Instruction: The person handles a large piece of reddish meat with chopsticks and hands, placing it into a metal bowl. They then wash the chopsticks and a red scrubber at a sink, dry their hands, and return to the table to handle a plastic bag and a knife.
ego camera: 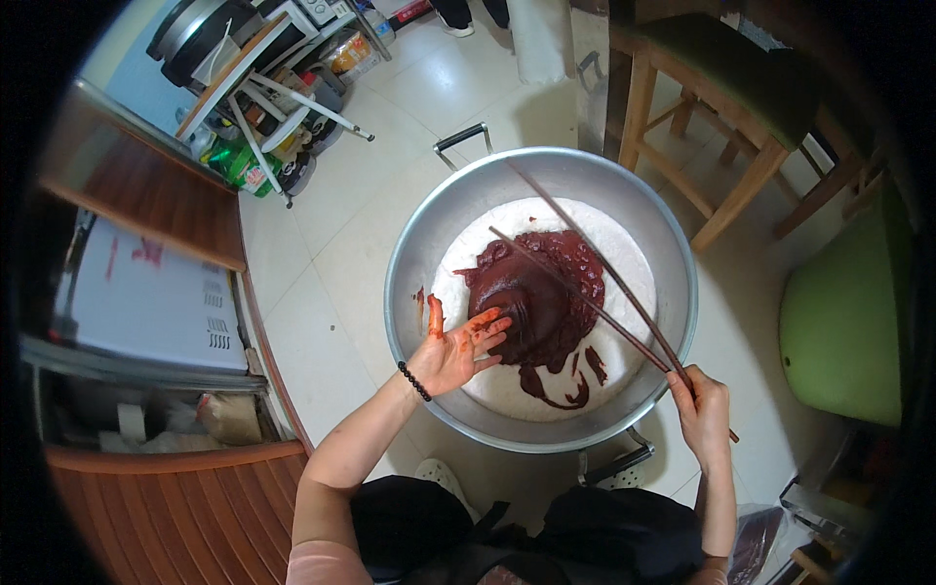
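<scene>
A wide metal basin (541, 155) with two handles stands on the floor before me. It holds a layer of white powder or fine grain (621, 241), topped by a heap of dark red paste (541, 300) with loose smears toward my side. My left hand (461, 347), palm up with fingers spread, is over the basin's left part and holds nothing. Red paste stains its thumb and fingertips. My right hand (698, 409), at the right rim, grips a pair of long brown chopsticks (599, 259). Their tips are apart, slanting up-left across the paste and powder.
Wooden stools with green seats (731, 73) stand at the upper right, above a green plastic tub (841, 314). A white-legged folding table (252, 55) and bottles are at upper left. Slatted wooden cabinetry (183, 512) borders the left. Another person's shoe (458, 29) shows at the top.
</scene>
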A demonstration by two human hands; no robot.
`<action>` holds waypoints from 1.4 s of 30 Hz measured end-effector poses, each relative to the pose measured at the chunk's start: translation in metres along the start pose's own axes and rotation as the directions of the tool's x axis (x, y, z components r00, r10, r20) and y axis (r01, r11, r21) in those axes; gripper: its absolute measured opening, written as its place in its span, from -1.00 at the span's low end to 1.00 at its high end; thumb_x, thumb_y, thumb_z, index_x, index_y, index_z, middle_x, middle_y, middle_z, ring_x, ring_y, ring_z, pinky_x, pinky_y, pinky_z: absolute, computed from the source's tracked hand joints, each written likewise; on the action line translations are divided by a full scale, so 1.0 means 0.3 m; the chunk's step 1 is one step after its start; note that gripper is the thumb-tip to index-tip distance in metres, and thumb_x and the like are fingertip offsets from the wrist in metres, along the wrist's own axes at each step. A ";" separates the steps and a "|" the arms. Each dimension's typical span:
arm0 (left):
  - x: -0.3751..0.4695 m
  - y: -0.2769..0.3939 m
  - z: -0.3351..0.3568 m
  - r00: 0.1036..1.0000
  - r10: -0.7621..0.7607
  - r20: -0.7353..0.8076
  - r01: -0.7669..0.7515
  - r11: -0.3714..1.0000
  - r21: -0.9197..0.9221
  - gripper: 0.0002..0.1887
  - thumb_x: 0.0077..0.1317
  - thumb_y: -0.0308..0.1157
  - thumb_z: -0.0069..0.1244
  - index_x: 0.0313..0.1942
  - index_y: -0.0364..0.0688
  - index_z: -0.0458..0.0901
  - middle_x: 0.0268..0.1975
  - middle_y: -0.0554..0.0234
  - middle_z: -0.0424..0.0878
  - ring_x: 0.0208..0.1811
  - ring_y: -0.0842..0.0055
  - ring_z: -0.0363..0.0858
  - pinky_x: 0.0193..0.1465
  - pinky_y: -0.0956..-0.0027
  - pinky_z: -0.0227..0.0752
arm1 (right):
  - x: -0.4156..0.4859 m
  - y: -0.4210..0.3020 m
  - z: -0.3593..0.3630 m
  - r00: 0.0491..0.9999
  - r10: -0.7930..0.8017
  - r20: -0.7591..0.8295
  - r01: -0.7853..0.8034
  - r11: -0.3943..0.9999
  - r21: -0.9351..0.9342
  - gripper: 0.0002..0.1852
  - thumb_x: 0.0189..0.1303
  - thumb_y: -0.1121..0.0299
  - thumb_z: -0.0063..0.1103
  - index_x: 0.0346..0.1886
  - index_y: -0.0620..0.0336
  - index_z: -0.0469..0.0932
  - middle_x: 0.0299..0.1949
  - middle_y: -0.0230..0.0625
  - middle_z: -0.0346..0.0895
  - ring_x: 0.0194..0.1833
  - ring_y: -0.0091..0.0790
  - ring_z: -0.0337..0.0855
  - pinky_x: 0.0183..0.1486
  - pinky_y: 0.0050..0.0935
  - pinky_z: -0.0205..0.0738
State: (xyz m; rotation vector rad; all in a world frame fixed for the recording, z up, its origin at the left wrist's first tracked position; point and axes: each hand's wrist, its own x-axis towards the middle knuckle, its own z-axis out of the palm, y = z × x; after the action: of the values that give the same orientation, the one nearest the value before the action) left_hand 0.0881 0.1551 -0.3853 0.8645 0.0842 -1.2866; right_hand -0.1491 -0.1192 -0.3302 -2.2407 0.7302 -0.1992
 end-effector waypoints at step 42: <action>0.133 0.087 0.256 0.900 0.436 -0.023 -0.370 0.733 -0.570 0.12 0.05 0.50 -0.59 0.32 -0.38 0.05 0.36 -0.25 0.02 0.42 -0.20 -0.35 0.35 -0.28 -0.70 | 0.013 -0.022 0.060 0.995 -0.043 0.094 0.038 0.997 0.061 -0.69 0.20 0.30 0.17 -0.57 0.36 0.50 -0.64 0.00 0.45 -0.62 0.00 0.47 -0.51 -0.21 0.32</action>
State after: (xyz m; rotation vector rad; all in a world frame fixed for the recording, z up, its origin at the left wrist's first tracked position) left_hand 0.0927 0.0776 -0.3388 0.2657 0.1673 -0.8168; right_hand -0.1366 -0.1065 -0.3384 -2.1941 0.6205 -0.1305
